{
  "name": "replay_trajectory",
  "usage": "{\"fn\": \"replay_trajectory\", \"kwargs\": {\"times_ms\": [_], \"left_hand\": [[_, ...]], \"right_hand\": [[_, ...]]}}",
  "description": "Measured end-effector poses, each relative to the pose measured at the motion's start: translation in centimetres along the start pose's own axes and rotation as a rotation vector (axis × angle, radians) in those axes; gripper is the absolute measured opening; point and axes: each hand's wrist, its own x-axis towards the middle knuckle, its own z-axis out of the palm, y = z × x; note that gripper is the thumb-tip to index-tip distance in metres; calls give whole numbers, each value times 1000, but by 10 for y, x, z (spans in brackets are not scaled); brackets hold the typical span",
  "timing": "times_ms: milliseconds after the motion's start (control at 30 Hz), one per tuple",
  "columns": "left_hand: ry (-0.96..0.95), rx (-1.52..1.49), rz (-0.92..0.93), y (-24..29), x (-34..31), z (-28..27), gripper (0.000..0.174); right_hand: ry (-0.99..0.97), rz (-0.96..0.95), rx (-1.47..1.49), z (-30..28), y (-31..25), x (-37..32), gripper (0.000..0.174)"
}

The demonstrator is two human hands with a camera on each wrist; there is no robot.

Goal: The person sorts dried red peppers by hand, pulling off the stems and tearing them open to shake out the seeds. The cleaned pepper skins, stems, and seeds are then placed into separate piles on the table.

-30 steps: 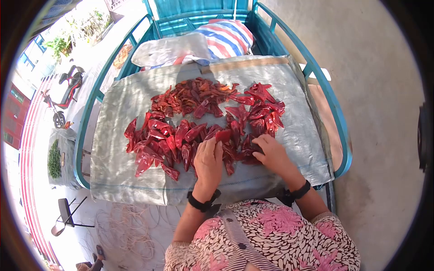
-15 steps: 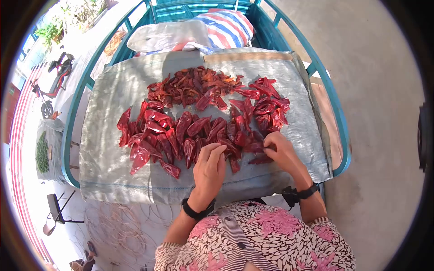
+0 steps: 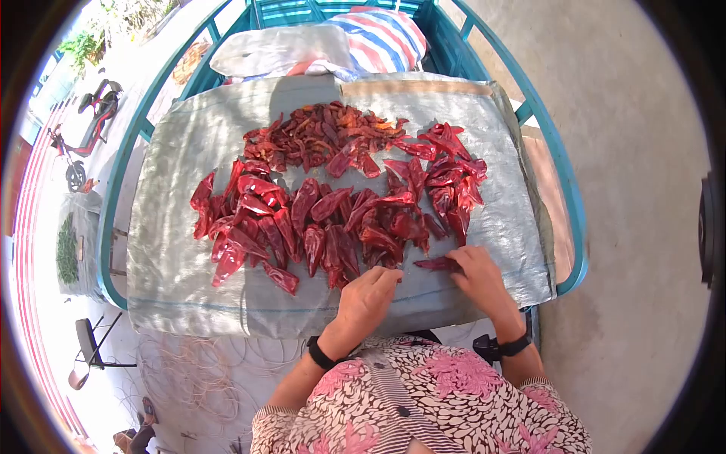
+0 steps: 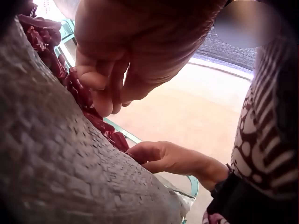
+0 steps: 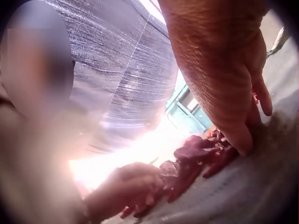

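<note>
Large, shiny red chili peppers (image 3: 314, 242) lie in a wide, curved heap on a woven plastic sheet (image 3: 189, 303). My right hand (image 3: 484, 280) pinches a single dark red chili pepper (image 3: 432, 264) at its right end, just in front of the heap. In the right wrist view a bit of red shows between the thumb and fingers. My left hand (image 3: 368, 300) hovers near the front edge of the heap. Its fingers are loosely bent, and the left wrist view shows nothing gripped between them.
Smaller, darker dried peppers (image 3: 325, 132) form a pile behind. A teal metal rail (image 3: 563, 197) runs around the cart bed, with a striped bag (image 3: 382, 41) at the back. A folding chair (image 3: 91, 344) and a scooter (image 3: 89, 125) stand at left.
The red pepper at my left fingertips a second ago is gone from them, and that hand has moved right and closer to my body. My right hand has come nearer the sheet's front edge.
</note>
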Motion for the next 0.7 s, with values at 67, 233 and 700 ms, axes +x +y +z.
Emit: {"fn": "replay_trajectory", "kwargs": {"times_ms": [67,233,700], "left_hand": [[-30,10,27,-1,0,8,24],[-124,-11,-78,23,9,7,32],[-13,320,-303,30,40,10,55]], "right_hand": [[53,-35,7,10,10,0,32],[-104,44,327,-16,-16,0,40],[297,70,124,-3,32,57,45]]}}
